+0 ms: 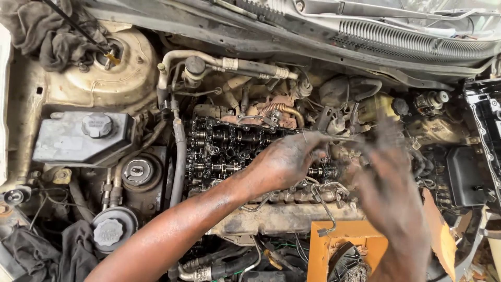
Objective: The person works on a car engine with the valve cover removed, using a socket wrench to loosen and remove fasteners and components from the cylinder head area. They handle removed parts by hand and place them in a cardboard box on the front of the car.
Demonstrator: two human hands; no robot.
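Note:
I look down into a car's engine bay. The open cylinder head [219,149] shows its oily camshafts and valve gear in the middle. My left hand [289,159], black with grease, rests on the right end of the camshafts, fingers curled toward a thin wire or hose. My right hand [389,183] is blurred with motion just to the right, fingers spread above the dirty engine parts, and I cannot see anything in it. Whether the left fingers pinch something is hidden.
A grey reservoir with a round cap [83,137] sits left. A dark rag [49,34] lies on the strut tower. A curved metal pipe [229,63] runs along the back. An orange box [344,250] stands at the front, a black cover [485,130] at right.

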